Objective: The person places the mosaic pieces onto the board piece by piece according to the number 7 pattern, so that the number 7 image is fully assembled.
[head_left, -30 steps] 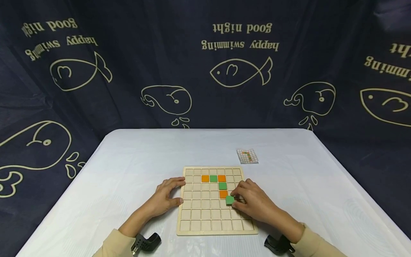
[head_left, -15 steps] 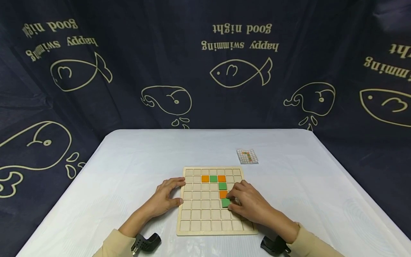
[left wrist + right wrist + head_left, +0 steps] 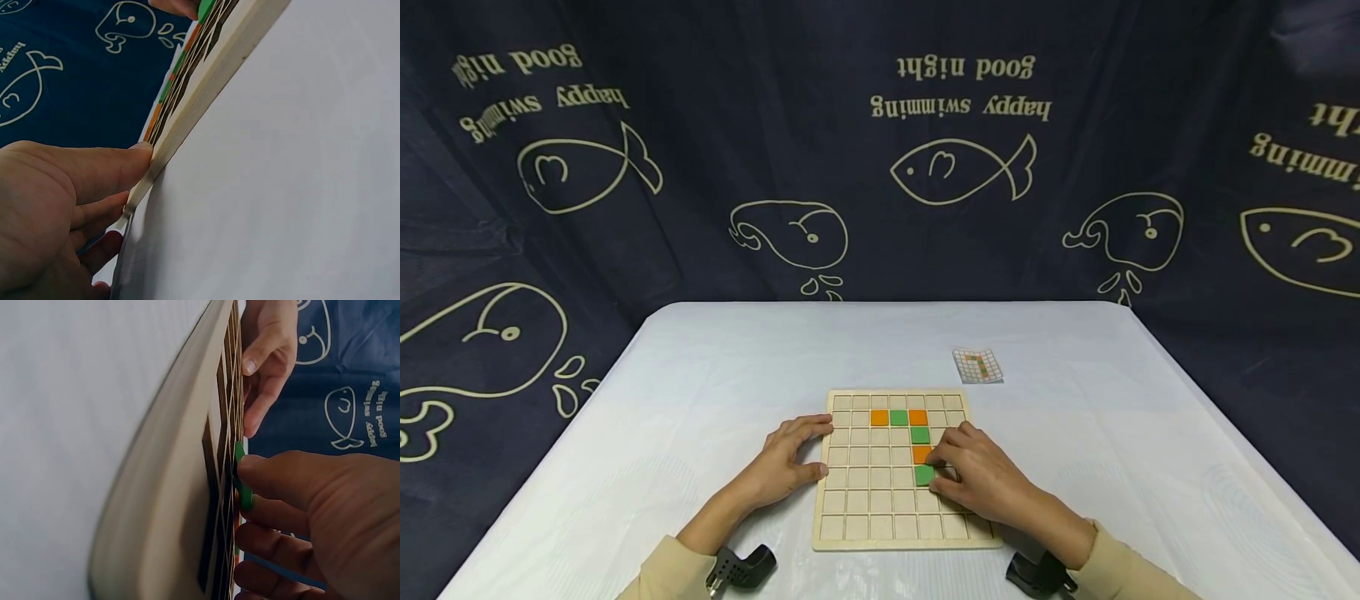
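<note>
A square wooden grid board (image 3: 859,501) lies flat on the table. My left hand (image 3: 788,463) touches its left edge with thumb and fingertips, the fingers fairly straight; the left wrist view shows the thumb (image 3: 112,169) against the rim. Between the thumb and fingers of my right hand (image 3: 985,468) is a green square tile (image 3: 924,476), pinched at its right side. That tile sits at the cell just below an orange tile (image 3: 921,454), slightly tilted in the right wrist view. Whether it lies fully in the cell I cannot tell.
Above, a green tile (image 3: 920,435) continues the column up to an orange corner tile (image 3: 917,417). Left of the corner are another green tile (image 3: 898,417) and an orange tile (image 3: 879,417). A small printed grid card (image 3: 977,366) lies behind the board on the white tablecloth (image 3: 737,350).
My right hand has carried the green tile left and slightly toward me, into line under the orange tile. The left hand has stayed at the board's edge.
</note>
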Action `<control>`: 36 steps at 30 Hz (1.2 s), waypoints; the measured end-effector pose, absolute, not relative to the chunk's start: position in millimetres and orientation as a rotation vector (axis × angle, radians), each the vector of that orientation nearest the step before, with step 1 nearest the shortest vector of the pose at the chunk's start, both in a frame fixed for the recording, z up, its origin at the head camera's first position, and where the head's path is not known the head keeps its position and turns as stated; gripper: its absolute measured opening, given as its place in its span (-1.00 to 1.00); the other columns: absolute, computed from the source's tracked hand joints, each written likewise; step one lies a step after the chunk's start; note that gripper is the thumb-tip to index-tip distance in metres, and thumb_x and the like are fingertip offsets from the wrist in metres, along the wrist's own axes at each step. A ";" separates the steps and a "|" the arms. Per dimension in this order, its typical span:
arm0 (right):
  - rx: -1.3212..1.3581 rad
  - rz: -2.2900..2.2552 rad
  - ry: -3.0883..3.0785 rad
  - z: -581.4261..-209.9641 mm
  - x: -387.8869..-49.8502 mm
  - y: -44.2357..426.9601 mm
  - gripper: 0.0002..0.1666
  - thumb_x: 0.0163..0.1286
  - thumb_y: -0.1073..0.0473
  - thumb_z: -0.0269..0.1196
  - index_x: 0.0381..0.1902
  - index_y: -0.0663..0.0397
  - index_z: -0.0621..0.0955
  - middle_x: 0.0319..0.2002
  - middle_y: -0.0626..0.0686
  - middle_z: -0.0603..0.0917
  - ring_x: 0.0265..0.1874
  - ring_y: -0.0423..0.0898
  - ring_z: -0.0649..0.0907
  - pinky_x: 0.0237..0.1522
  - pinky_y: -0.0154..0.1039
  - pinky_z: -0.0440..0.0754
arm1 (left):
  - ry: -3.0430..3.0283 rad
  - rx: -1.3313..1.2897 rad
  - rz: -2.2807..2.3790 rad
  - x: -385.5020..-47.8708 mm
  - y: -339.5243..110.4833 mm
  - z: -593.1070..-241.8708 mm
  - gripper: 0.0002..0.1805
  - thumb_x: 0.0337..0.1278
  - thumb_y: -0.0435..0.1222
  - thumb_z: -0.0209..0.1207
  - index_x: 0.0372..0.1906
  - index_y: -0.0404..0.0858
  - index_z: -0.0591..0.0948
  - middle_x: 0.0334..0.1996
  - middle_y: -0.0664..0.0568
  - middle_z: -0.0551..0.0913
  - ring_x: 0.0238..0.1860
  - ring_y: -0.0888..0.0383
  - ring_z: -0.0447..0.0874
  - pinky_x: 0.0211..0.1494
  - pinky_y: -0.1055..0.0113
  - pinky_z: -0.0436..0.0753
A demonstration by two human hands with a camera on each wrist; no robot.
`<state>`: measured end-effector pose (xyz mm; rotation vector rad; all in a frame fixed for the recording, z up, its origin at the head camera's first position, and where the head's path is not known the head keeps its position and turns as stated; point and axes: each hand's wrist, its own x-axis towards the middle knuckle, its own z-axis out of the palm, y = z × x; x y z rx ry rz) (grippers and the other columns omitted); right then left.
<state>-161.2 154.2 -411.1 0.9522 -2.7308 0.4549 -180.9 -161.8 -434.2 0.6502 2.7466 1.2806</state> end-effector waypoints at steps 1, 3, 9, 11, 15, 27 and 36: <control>0.951 0.455 -2.733 -411.3 -161.3 154.2 -0.73 0.06 -0.03 0.42 -0.27 -0.12 0.70 -0.34 -0.20 0.57 -0.33 -0.30 0.34 -0.25 -0.36 0.40 | 2.747 0.648 1.279 -180.8 -161.7 -434.1 -0.40 -0.03 -0.32 0.31 0.21 -0.24 0.47 0.35 0.04 0.35 0.40 -0.05 0.15 0.36 -0.09 -0.02; 0.951 0.456 -2.738 -411.5 -161.3 154.1 -0.73 0.06 -0.03 0.42 -0.27 -0.12 0.70 -0.34 -0.20 0.57 -0.33 -0.30 0.34 -0.26 -0.36 0.39 | 2.743 0.643 1.280 -180.5 -161.6 -433.9 -0.40 -0.03 -0.31 0.31 0.21 -0.24 0.47 0.35 0.05 0.35 0.40 -0.05 0.15 0.36 -0.09 -0.02; 0.957 0.452 -2.738 -412.1 -161.2 153.8 -0.73 0.07 -0.03 0.41 -0.26 -0.11 0.70 -0.34 -0.19 0.58 -0.33 -0.30 0.35 -0.24 -0.34 0.38 | 2.734 0.636 1.281 -179.7 -161.3 -433.2 -0.40 -0.02 -0.30 0.31 0.22 -0.23 0.46 0.36 0.04 0.34 0.41 -0.04 0.14 0.35 -0.09 -0.02; 0.958 0.453 -2.736 -412.2 -161.1 153.6 -0.73 0.06 -0.03 0.41 -0.26 -0.10 0.70 -0.34 -0.19 0.58 -0.33 -0.29 0.35 -0.24 -0.34 0.38 | 2.736 0.634 1.280 -179.5 -161.2 -433.0 -0.40 -0.02 -0.30 0.31 0.22 -0.23 0.46 0.36 0.04 0.34 0.40 -0.05 0.14 0.35 -0.09 -0.02; 0.951 0.452 -2.739 -412.5 -160.7 153.1 -0.73 0.06 -0.02 0.41 -0.26 -0.11 0.70 -0.34 -0.19 0.57 -0.34 -0.30 0.34 -0.27 -0.36 0.38 | 2.736 0.633 1.282 -178.9 -160.9 -432.2 -0.40 -0.02 -0.31 0.31 0.22 -0.24 0.46 0.35 0.03 0.34 0.40 -0.05 0.16 0.35 -0.10 0.00; 0.949 0.422 -2.735 -412.4 -160.8 153.2 -0.73 0.07 -0.03 0.41 -0.26 -0.12 0.70 -0.34 -0.20 0.57 -0.33 -0.30 0.35 -0.24 -0.32 0.39 | 2.740 0.646 1.283 -179.5 -161.5 -432.8 -0.40 -0.02 -0.31 0.31 0.22 -0.24 0.46 0.35 0.02 0.34 0.40 -0.06 0.15 0.35 -0.10 -0.01; 0.956 0.418 -2.722 -412.2 -161.1 153.6 -0.71 0.06 -0.05 0.41 -0.26 -0.12 0.70 -0.34 -0.19 0.57 -0.33 -0.29 0.36 -0.23 -0.31 0.40 | 2.730 0.637 1.288 -179.5 -161.6 -432.2 -0.40 -0.02 -0.33 0.30 0.22 -0.25 0.46 0.36 0.03 0.33 0.41 -0.04 0.13 0.36 -0.10 -0.03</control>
